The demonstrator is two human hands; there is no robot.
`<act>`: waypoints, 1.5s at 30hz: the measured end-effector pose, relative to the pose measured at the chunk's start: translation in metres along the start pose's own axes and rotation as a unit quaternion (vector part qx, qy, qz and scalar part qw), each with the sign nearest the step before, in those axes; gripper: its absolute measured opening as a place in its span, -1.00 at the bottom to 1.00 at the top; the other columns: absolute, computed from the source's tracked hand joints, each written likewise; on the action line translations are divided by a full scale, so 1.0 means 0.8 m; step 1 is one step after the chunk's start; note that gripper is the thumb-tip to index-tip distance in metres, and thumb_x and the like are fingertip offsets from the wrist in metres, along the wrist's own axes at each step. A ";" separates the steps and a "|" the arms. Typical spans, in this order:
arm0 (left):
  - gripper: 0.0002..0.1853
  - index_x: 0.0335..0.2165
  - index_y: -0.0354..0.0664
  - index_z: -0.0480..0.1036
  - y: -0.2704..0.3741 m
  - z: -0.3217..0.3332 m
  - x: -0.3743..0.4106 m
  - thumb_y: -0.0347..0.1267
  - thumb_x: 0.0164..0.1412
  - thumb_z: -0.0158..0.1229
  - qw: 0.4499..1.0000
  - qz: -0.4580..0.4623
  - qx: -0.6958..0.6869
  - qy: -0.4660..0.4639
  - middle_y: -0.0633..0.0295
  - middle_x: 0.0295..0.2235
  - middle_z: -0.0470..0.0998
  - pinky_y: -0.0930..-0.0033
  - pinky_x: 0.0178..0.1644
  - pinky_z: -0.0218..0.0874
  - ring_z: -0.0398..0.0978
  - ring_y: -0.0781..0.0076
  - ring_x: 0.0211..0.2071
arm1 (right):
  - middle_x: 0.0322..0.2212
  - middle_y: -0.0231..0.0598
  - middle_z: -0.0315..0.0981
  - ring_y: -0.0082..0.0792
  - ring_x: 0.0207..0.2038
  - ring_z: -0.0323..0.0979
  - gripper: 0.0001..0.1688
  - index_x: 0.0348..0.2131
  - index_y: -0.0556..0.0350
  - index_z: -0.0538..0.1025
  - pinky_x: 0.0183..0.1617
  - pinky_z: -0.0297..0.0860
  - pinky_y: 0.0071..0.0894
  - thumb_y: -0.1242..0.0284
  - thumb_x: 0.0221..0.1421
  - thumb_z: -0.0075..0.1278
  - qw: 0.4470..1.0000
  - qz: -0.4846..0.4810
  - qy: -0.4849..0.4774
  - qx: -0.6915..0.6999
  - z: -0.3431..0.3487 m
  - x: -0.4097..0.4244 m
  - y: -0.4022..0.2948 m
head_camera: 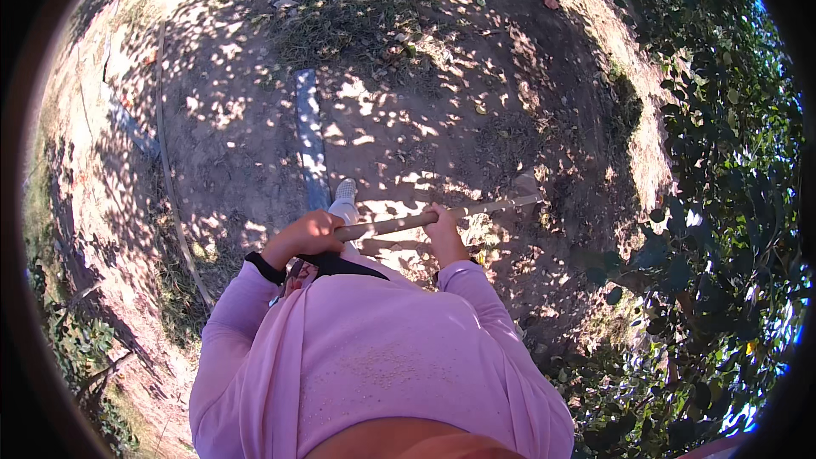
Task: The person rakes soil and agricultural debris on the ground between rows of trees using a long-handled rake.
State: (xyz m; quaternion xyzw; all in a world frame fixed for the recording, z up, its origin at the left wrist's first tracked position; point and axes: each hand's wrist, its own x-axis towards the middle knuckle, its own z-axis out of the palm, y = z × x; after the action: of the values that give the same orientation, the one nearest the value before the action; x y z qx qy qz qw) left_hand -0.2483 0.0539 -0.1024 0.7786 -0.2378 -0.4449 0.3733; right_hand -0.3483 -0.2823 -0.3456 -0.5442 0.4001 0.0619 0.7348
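My left hand [307, 233] is wrapped around the near end of a long wooden handle [395, 224], close to my waist. Farther along the same handle, my right hand [442, 233] grips it from below. The handle slants out to the right, over the ground. At its far end a flat blade [526, 183], apparently a hoe's, blends into the shaded soil, so its edge is hard to make out. A shoe [345, 190] with a pale patterned top stands beyond my left hand, beside a grey flat strip [311, 131] lying on the dirt.
A heap of cut grass and weeds [357, 22] lies ahead. To the left runs a long thin hose or pole [164, 140], near another grey strip [131, 121]. Dense leafy branches [720, 204] crowd the right side. Dappled shade covers the bare soil.
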 end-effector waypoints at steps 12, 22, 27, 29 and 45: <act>-0.66 -0.42 -0.30 0.40 -0.011 -0.032 0.083 -0.24 -0.12 0.20 0.979 0.135 0.122 0.095 -0.13 -0.46 0.51 0.05 -0.31 0.27 0.47 -0.12 -0.38 | -0.63 -0.21 0.27 -0.31 -0.57 0.31 -0.86 -0.44 0.16 0.32 -0.46 0.39 -0.23 0.51 0.07 -0.01 0.951 0.157 0.025 0.264 0.178 0.065 -0.157; -0.55 -0.42 -0.45 0.39 0.016 -0.127 0.101 -0.19 -0.11 0.17 0.995 -0.061 -0.064 0.056 -0.20 -0.47 0.49 0.06 -0.28 0.28 0.47 -0.15 -0.38 | -0.56 -0.18 0.24 -0.32 -0.55 0.29 -0.84 -0.30 0.15 0.24 -0.41 0.40 -0.12 0.47 0.14 -0.11 0.919 0.274 0.017 0.282 0.237 0.098 -0.178; -0.64 -0.44 -0.40 0.37 0.040 -0.160 0.117 -0.27 -0.11 0.19 0.991 -0.050 0.099 0.080 -0.19 -0.50 0.48 0.05 -0.31 0.28 0.46 -0.16 -0.38 | -0.53 -0.14 0.27 -0.26 -0.54 0.32 -0.80 -0.27 0.12 0.22 -0.38 0.41 -0.08 0.49 0.12 -0.09 0.894 0.304 0.015 0.330 0.245 0.124 -0.185; -0.67 -0.44 -0.37 0.38 0.049 -0.175 0.118 -0.30 -0.11 0.19 0.990 -0.070 0.070 0.096 -0.17 -0.50 0.48 0.04 -0.31 0.27 0.46 -0.16 -0.38 | -0.53 -0.15 0.27 -0.25 -0.53 0.33 -0.80 -0.28 0.15 0.24 -0.37 0.42 -0.09 0.49 0.11 -0.08 0.911 0.273 -0.003 0.310 0.241 0.133 -0.194; -0.67 -0.50 -0.35 0.44 0.168 -0.335 0.214 -0.26 -0.17 0.25 0.967 -0.193 0.157 0.061 -0.12 -0.56 0.48 0.07 -0.39 0.27 0.48 -0.10 -0.46 | -0.58 -0.04 0.36 -0.10 -0.54 0.40 -0.91 -0.44 0.32 0.38 -0.46 0.41 -0.05 0.60 -0.02 -0.09 0.920 0.262 0.125 0.263 0.175 0.360 -0.255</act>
State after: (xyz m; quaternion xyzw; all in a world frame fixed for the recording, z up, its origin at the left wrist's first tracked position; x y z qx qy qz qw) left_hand 0.0636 -0.0490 0.0029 0.8840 -0.1268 -0.4176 0.1675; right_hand 0.0255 -0.3447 -0.3688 -0.2100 0.6192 0.0763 0.7528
